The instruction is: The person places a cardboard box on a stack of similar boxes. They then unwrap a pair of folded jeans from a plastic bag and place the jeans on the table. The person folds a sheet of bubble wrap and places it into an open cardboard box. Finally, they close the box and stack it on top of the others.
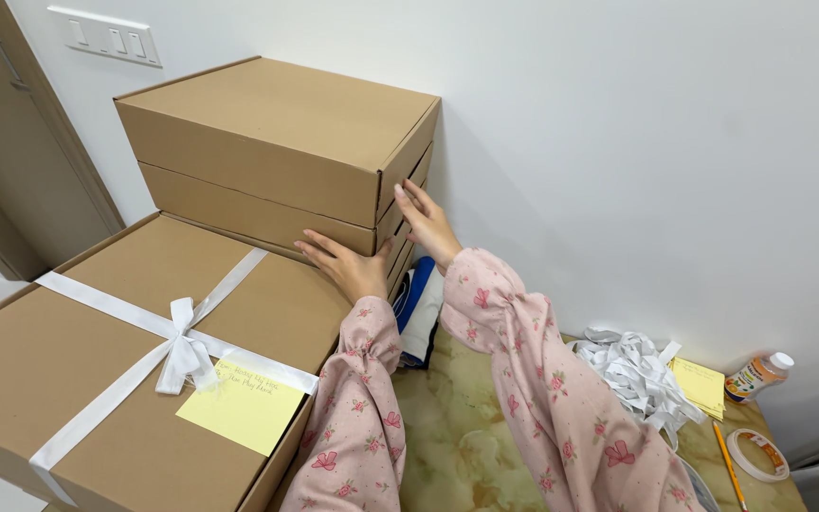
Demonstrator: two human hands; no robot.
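Fingers: left hand lies flat with fingers spread on the big box's lid, tips touching the near face of the lower stacked box; right hand has fingers straight and close together, pressed flat on the stack's right end — neither pinches anything.
Stacked boxes: two plain brown cardboard boxes, one on the other, far left against the white wall, long axis running left to right.
Key relation: the stack lies just beyond the fingertips, at its near right corner — both hands touch it, the right higher up.
Large box: ribboned cardboard box near left, under the stack, tied with a white ribbon bow.
Labels: pale yellow note with handwriting beside the bow; yellow note pad far right.
Other: white ribbon heap, small bottle, tape roll, pencil, blue-and-white package between the sleeves.
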